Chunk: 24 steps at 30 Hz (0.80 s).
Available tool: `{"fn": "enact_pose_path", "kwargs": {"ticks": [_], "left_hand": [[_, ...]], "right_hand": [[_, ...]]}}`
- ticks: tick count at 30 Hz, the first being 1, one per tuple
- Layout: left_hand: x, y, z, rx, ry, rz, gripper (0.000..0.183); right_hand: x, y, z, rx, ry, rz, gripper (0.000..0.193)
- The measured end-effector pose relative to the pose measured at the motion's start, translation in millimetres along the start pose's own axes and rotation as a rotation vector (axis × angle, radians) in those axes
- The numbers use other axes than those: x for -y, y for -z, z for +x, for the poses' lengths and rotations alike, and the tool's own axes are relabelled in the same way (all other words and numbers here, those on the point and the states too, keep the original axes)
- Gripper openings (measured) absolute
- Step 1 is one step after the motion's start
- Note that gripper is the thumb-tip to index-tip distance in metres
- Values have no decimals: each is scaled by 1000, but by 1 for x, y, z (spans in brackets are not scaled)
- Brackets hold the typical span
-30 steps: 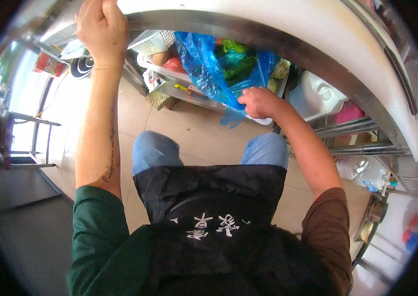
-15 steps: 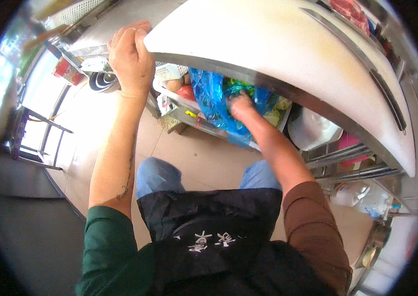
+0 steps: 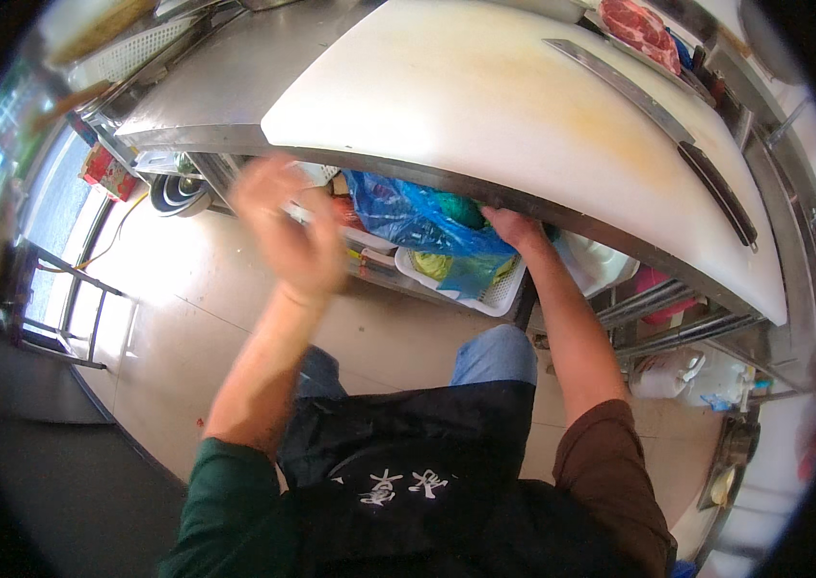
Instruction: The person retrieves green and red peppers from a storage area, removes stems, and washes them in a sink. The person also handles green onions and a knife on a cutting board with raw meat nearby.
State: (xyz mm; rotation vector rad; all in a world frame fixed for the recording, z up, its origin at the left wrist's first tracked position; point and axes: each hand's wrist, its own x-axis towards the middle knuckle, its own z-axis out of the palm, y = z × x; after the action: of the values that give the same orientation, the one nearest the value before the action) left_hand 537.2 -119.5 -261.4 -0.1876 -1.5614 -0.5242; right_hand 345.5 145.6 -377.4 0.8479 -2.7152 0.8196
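Note:
A blue plastic bag [image 3: 391, 209] with something green inside lies on the shelf under the counter, over a white basket [image 3: 495, 306]. At the bag's right end, my right hand [image 3: 516, 227] is closed on it; the counter edge hides part of the fingers. My left hand [image 3: 288, 231], smeared by motion, hangs in the air in front of the counter's edge, left of the bag. Its finger posture cannot be made out. Pale green leafy vegetables [image 3: 432, 264] show in the basket below the bag.
Above the shelf, a white cutting board [image 3: 447, 87] covers the counter, with a long dark-handled knife [image 3: 639, 106] on it. Raw meat [image 3: 641, 31] sits at the far right. Nested bowls [image 3: 177, 193] stand low at left, beyond a metal-framed stool [image 3: 71, 303]. Plastic jugs [image 3: 668, 374] are low at right.
My left hand has let go of the counter corner and come down toward me. My right hand has moved right, out of the bag's opening, and the bag has shifted, uncovering more of the basket.

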Motion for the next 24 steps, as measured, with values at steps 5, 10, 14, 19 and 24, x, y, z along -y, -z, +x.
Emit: {"fn": "enact_pose_path", "kwargs": {"ticks": [5, 10, 14, 19, 24], "left_hand": [[-37, -55, -89, 745, 129, -220, 53], [16, -59, -147, 1199, -52, 49, 32], [21, -62, -155, 1665, -98, 111, 19], [37, -90, -184, 1330, 13, -28, 25], [47, -149, -209, 1608, 287, -39, 28]], "right_hand": [[-11, 5, -25, -191, 140, 156, 58], [102, 76, -74, -93, 727, 260, 49], [157, 134, -119, -85, 747, 613, 49], [202, 259, -144, -223, 648, 1201, 48], [184, 381, -134, -865, 806, 984, 48]]}}
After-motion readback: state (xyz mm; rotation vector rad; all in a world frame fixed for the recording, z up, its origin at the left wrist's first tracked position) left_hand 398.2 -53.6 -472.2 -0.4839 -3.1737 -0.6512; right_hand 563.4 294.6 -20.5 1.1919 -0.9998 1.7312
